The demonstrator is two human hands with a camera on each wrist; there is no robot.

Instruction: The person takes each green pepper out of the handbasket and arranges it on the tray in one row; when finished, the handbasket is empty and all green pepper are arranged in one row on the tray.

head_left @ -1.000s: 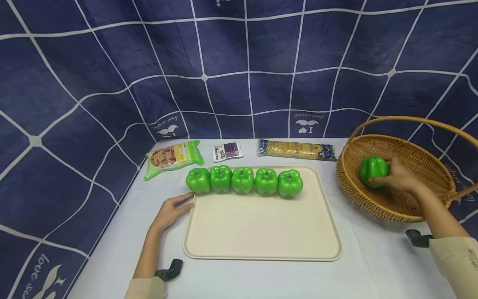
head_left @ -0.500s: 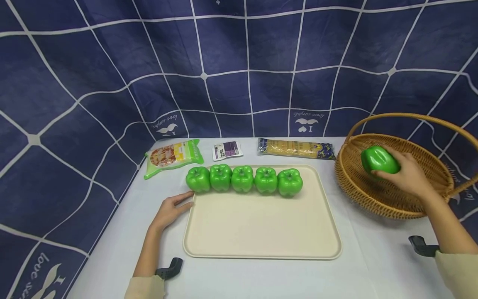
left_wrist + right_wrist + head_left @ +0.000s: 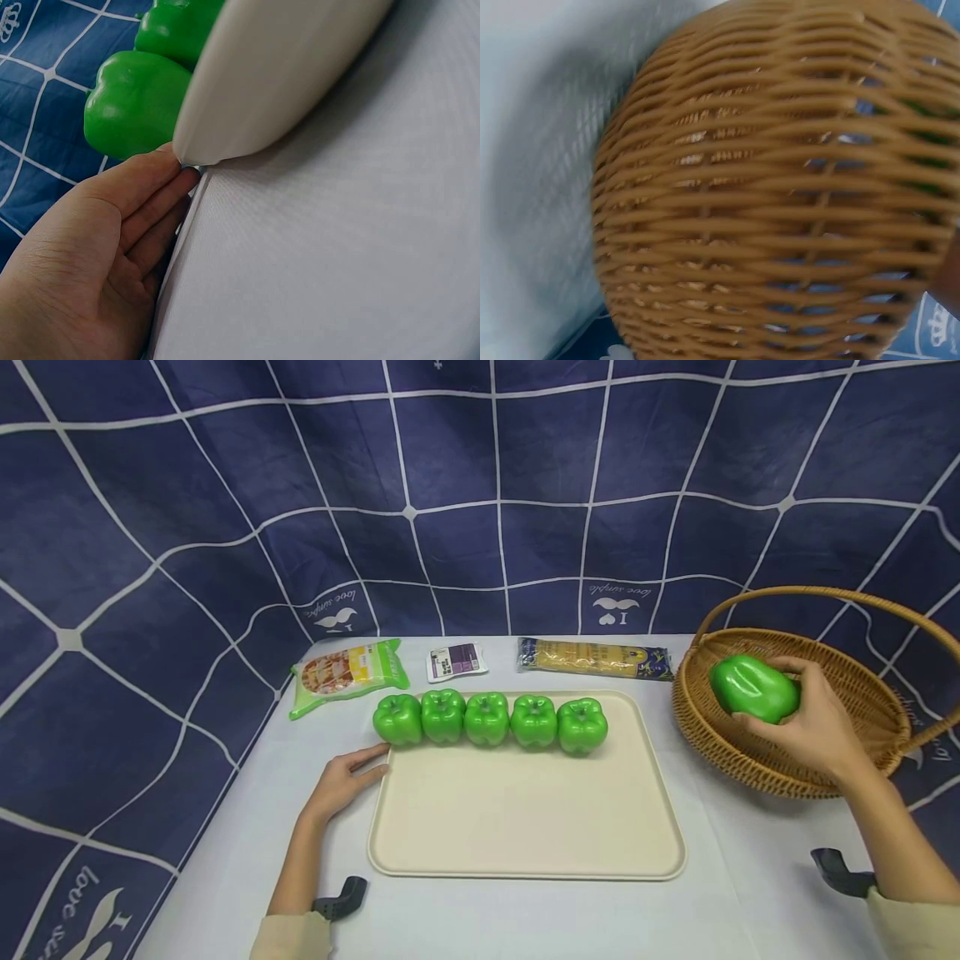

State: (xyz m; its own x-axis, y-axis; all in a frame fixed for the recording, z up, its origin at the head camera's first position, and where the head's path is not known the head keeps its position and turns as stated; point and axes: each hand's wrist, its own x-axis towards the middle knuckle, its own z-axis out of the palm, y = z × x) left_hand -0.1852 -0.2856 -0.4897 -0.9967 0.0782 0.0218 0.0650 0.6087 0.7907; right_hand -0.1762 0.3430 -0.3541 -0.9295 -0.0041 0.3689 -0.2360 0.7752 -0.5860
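Note:
My right hand [image 3: 813, 722] grips a glossy green bell pepper [image 3: 753, 687] over the wicker basket [image 3: 693, 735] at the right, thumb on the near side and fingers behind. The basket's woven wall [image 3: 765, 202] fills most of the right wrist view, with a bit of the hand [image 3: 946, 277] at its right edge. My left hand [image 3: 337, 787] lies by the tray's left side, its fairly straight fingertips at the rim. That contact shows at the tray corner [image 3: 247, 112] in the left wrist view. Several green bell peppers [image 3: 487, 720] stand in a row along the far side of the cream tray [image 3: 525, 810].
Behind the tray lie a green snack bag [image 3: 348, 675], a small white-and-purple packet [image 3: 457, 662] and a long pack of noodles [image 3: 595, 660]. The basket's tall handle [image 3: 832, 595] arches over it. A blue checked cloth [image 3: 480, 493] hangs behind the white table.
My right hand has raised the bell pepper off the basket's bottom, turned it on its side and brought it slightly left. The left hand and the tray have stayed put.

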